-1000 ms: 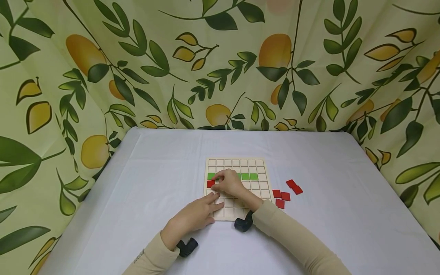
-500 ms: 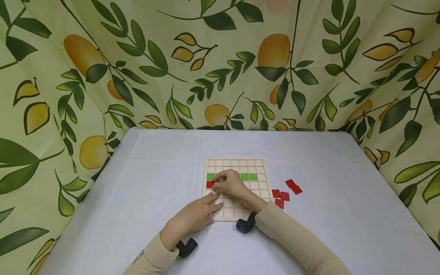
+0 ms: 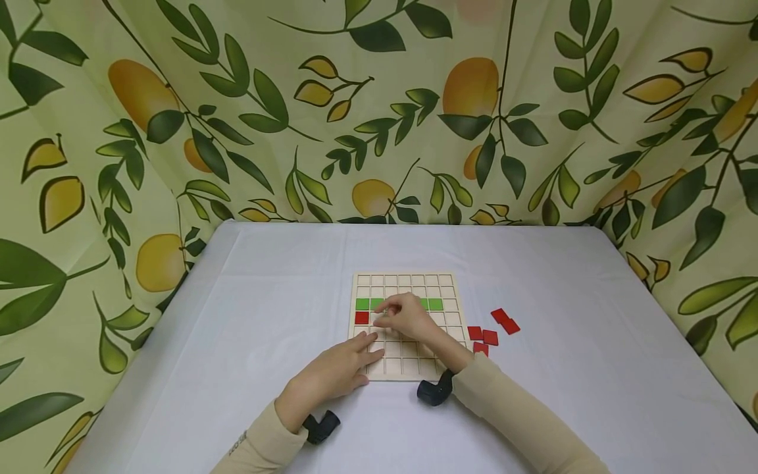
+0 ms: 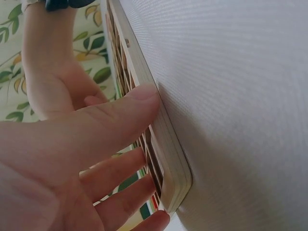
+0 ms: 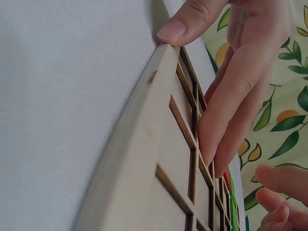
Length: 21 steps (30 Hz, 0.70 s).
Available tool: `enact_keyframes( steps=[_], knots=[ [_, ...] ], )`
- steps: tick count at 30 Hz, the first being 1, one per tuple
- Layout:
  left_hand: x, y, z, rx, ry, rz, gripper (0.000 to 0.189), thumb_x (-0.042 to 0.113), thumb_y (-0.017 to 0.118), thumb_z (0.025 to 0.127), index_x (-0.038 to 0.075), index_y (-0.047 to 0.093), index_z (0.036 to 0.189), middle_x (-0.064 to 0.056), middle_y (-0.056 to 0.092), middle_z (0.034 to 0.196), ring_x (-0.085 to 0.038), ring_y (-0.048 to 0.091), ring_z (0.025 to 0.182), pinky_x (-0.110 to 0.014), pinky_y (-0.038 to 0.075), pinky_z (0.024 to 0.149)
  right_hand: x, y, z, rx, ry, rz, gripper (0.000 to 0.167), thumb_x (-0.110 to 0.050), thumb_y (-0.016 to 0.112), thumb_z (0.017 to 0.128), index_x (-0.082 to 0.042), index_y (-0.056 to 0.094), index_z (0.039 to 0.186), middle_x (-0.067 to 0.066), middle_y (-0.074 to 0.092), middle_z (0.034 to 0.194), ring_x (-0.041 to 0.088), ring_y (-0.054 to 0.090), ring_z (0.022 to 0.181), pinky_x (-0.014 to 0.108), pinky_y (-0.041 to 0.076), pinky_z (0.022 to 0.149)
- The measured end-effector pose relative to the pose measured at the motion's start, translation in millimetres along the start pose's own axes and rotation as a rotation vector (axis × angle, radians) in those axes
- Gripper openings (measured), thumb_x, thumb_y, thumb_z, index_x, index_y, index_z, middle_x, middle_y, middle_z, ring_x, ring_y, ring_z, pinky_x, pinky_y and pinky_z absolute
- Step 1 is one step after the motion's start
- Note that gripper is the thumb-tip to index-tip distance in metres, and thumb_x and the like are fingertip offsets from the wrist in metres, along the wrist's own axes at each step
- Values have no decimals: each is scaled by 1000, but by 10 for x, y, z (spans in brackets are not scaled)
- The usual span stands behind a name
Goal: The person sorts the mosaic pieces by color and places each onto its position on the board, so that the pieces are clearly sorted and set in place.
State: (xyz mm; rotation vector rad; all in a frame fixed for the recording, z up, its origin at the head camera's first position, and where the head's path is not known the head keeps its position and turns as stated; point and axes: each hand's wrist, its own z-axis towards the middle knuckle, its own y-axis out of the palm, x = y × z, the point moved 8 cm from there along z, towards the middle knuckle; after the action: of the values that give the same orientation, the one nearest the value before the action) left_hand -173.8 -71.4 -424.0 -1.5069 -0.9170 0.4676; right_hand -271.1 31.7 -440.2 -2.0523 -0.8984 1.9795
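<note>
In the head view a square wooden grid board [image 3: 408, 367] lies on the table. One row holds several green square tiles [image 3: 435, 305], partly hidden by my right hand. A red square tile [image 3: 362, 318] sits in the leftmost cell of the row below. My right hand [image 3: 408, 317] hovers over the board just right of that tile, thumb and fingers loosely bent, with nothing visible between them. My left hand [image 3: 336, 370] rests on the board's lower left corner. In the left wrist view its thumb [image 4: 139, 106] touches the board's edge while the other fingers extend over the grid.
Several loose red tiles [image 3: 490, 338] lie on the table right of the board. Two more red tiles [image 3: 510, 326] overlap or touch farther right. A white cloth [image 3: 284, 283] covers the table. Behind it hangs a leaf-and-fruit patterned curtain [image 3: 403, 151].
My right hand has drawn back a little to the right from the red tile, which stays in its cell and shows fully now. The left hand keeps its place on the board.
</note>
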Motion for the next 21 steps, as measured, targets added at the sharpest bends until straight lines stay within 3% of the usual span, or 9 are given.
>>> enact_keyframes(
  steps=[21],
  knots=[
    [-6, 20, 14, 8, -7, -6, 50, 22, 68, 90, 15, 55, 137, -12, 45, 151, -29, 46, 139, -41, 47, 109, 195, -253, -185, 27, 29, 52, 20, -11, 77, 77, -1, 74, 94, -4, 46, 62, 10, 41, 60, 16, 32, 51]
  ],
)
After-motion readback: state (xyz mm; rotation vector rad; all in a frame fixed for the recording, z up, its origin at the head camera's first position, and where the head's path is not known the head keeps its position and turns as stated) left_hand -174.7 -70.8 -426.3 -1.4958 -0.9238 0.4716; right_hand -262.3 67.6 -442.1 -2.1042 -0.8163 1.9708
